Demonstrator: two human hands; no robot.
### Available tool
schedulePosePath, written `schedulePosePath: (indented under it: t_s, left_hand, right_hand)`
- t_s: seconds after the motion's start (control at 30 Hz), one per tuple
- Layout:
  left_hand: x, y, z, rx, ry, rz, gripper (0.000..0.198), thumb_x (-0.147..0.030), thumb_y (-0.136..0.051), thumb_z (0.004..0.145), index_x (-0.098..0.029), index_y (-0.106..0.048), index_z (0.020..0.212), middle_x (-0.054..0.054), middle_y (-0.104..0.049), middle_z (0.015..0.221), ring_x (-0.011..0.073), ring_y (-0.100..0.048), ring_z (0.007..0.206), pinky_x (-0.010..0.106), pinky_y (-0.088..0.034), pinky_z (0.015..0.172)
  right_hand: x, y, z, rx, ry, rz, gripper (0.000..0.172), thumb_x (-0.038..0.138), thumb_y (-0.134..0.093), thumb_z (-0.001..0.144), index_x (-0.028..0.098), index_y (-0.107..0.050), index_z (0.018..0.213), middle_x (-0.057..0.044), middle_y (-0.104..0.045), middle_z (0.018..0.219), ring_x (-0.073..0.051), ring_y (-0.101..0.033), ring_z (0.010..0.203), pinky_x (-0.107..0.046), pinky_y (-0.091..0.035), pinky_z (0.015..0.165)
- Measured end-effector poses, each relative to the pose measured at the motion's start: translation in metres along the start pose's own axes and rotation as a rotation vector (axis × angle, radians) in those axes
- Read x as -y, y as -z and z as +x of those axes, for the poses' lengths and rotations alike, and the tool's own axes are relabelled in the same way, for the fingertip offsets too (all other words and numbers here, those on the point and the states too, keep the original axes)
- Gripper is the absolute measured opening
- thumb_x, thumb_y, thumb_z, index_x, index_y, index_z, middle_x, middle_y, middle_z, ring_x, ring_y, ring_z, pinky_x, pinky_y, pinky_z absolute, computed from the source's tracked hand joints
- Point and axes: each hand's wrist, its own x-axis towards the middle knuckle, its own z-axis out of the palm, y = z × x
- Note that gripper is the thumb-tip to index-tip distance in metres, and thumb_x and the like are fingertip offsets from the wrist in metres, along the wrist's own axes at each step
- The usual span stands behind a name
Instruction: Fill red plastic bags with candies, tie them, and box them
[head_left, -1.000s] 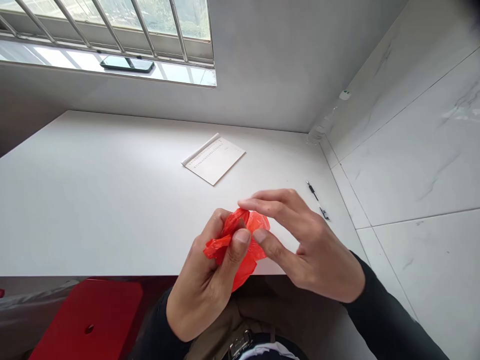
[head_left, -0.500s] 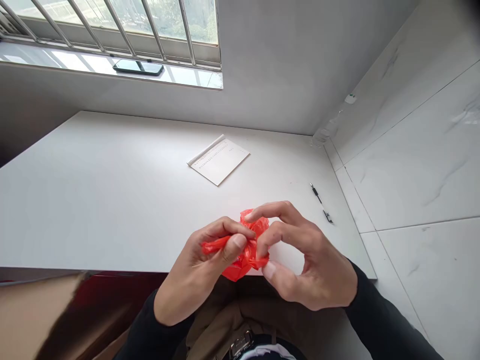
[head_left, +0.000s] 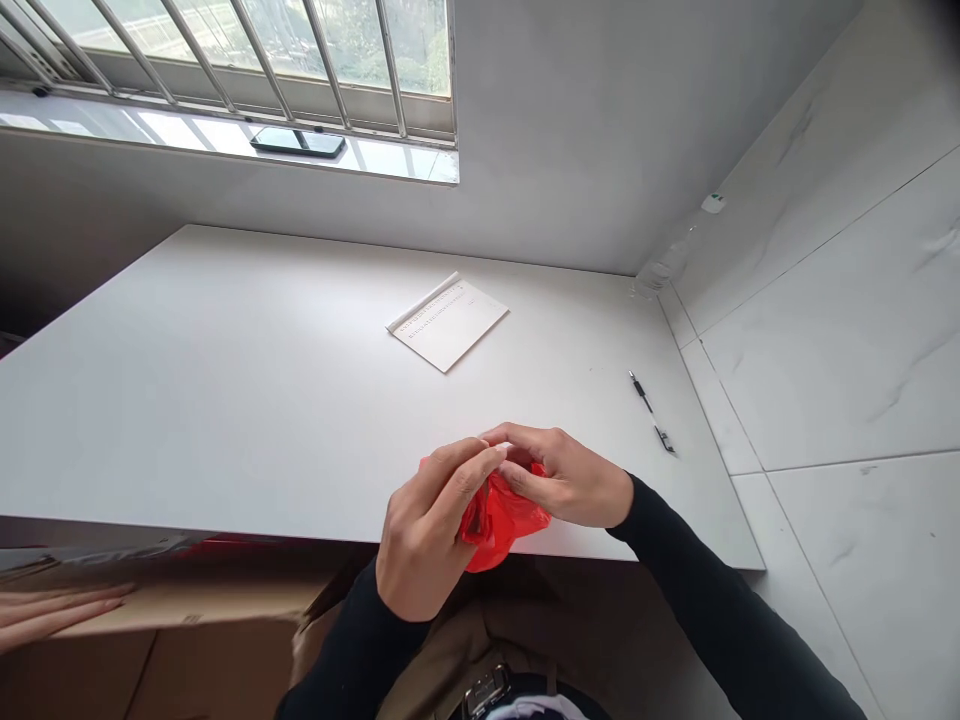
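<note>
A crumpled red plastic bag (head_left: 506, 525) is bunched between my two hands, just over the near edge of the white table (head_left: 247, 400). My left hand (head_left: 433, 525) is closed on the bag's left side, back of the hand toward me. From the right, my right hand (head_left: 562, 478) pinches the top of the bag, thumb and fingers meeting near the left fingertips. Part of the bag is hidden behind the fingers.
A pale notepad (head_left: 450, 325) lies mid-table, a black pen (head_left: 651, 412) to its right. A clear bottle (head_left: 667, 265) stands in the far corner. On the windowsill rests a phone (head_left: 298, 143). At lower left, another person's hand (head_left: 56, 612) touches a cardboard box (head_left: 217, 610).
My right hand has moved from the bag's lower right to its top, its fingers drawn together. My left hand has turned over. The cardboard box and another person's hand have come into view.
</note>
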Motion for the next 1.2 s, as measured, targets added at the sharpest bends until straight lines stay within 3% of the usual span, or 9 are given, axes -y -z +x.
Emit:
schedulePosePath:
  t_s: [0.1, 0.23, 0.5, 0.6, 0.73, 0.9, 1.0, 1.1, 1.2]
  left_hand:
    - [0.005, -0.001, -0.004, 0.064, -0.019, 0.050, 0.062, -0.001, -0.052, 0.093, -0.031, -0.048, 0.147, 0.009, -0.063, 0.131, 0.0212, -0.064, 0.116, 0.033, -0.057, 0.091]
    - [0.009, 0.002, -0.013, 0.143, 0.016, 0.092, 0.069, -0.008, -0.051, 0.097, -0.027, -0.028, 0.160, 0.013, -0.054, 0.147, 0.0256, -0.052, 0.133, 0.041, -0.049, 0.105]
    - [0.032, 0.022, -0.077, 0.107, 0.154, 0.330, 0.056, -0.008, -0.054, 0.095, -0.024, -0.049, 0.149, 0.011, -0.064, 0.135, 0.0278, -0.057, 0.124, 0.043, -0.043, 0.103]
    - [0.029, 0.026, -0.086, 0.064, 0.299, 0.231, 0.029, -0.010, -0.053, 0.097, -0.022, -0.066, 0.121, 0.007, -0.070, 0.111, 0.0214, -0.064, 0.101, 0.034, -0.048, 0.088]
    - [0.015, 0.023, -0.075, 0.017, 0.443, -0.020, 0.016, -0.013, -0.052, 0.099, -0.020, -0.065, 0.093, 0.004, -0.064, 0.092, 0.0153, -0.061, 0.081, 0.027, -0.047, 0.070]
    - [0.010, 0.005, -0.064, -0.046, 0.522, -0.130, 0.009, -0.023, -0.061, 0.096, -0.024, -0.062, 0.105, 0.003, -0.064, 0.096, 0.0162, -0.062, 0.087, 0.028, -0.050, 0.076]
    - [0.008, -0.009, -0.063, 0.028, 0.664, -0.241, 0.034, -0.033, -0.062, 0.095, -0.026, -0.057, 0.128, 0.005, -0.065, 0.103, 0.0192, -0.064, 0.093, 0.033, -0.051, 0.085]
    - [0.001, -0.018, -0.063, 0.089, 0.746, -0.381, 0.031, -0.038, -0.052, 0.099, -0.024, -0.063, 0.126, 0.007, -0.068, 0.109, 0.0224, -0.063, 0.102, 0.039, -0.047, 0.096]
    - [-0.007, -0.018, -0.068, 0.004, 0.846, -0.404, 0.032, -0.043, -0.045, 0.101, -0.025, -0.063, 0.122, 0.006, -0.068, 0.109, 0.0213, -0.062, 0.100, 0.039, -0.046, 0.097]
  right_hand:
    - [0.000, -0.001, -0.001, -0.126, 0.030, -0.032, 0.016, 0.028, -0.050, 0.101, 0.021, -0.064, 0.104, -0.001, -0.068, 0.088, -0.014, -0.060, 0.076, -0.030, -0.050, 0.071]
    - [0.001, 0.001, -0.005, -0.294, 0.067, -0.141, 0.014, 0.030, -0.053, 0.100, 0.021, -0.064, 0.098, -0.002, -0.069, 0.095, -0.016, -0.064, 0.088, -0.034, -0.052, 0.086]
    - [-0.044, 0.033, -0.034, -0.533, -0.169, -0.201, 0.022, 0.039, -0.057, 0.098, 0.020, -0.065, 0.092, -0.004, -0.070, 0.091, -0.020, -0.066, 0.090, -0.038, -0.052, 0.090]
    - [-0.056, 0.030, -0.038, -0.542, -0.197, -0.132, 0.022, 0.040, -0.054, 0.100, 0.020, -0.062, 0.095, -0.004, -0.068, 0.093, -0.019, -0.065, 0.090, -0.039, -0.052, 0.090]
    - [-0.050, 0.015, -0.037, -0.556, -0.121, -0.013, 0.018, 0.038, -0.052, 0.102, 0.022, -0.058, 0.102, -0.004, -0.064, 0.101, -0.018, -0.063, 0.094, -0.037, -0.053, 0.091]
    - [-0.035, -0.006, -0.036, -0.523, -0.039, -0.019, 0.022, 0.039, -0.055, 0.100, 0.027, -0.055, 0.118, -0.005, -0.063, 0.116, -0.019, -0.064, 0.107, -0.037, -0.055, 0.095]
    - [-0.037, -0.021, -0.035, -0.429, -0.009, -0.200, 0.043, 0.043, -0.060, 0.096, 0.031, -0.049, 0.136, -0.007, -0.058, 0.132, -0.024, -0.057, 0.122, -0.042, -0.052, 0.103]
    - [-0.050, -0.035, -0.036, -0.297, -0.014, -0.460, 0.060, 0.042, -0.065, 0.092, 0.034, -0.044, 0.147, -0.008, -0.053, 0.142, -0.030, -0.051, 0.130, -0.048, -0.050, 0.107]
    - [-0.067, -0.043, -0.038, -0.264, -0.009, -0.548, 0.033, 0.032, -0.056, 0.095, 0.032, -0.060, 0.128, -0.005, -0.066, 0.121, -0.027, -0.061, 0.113, -0.045, -0.056, 0.094]
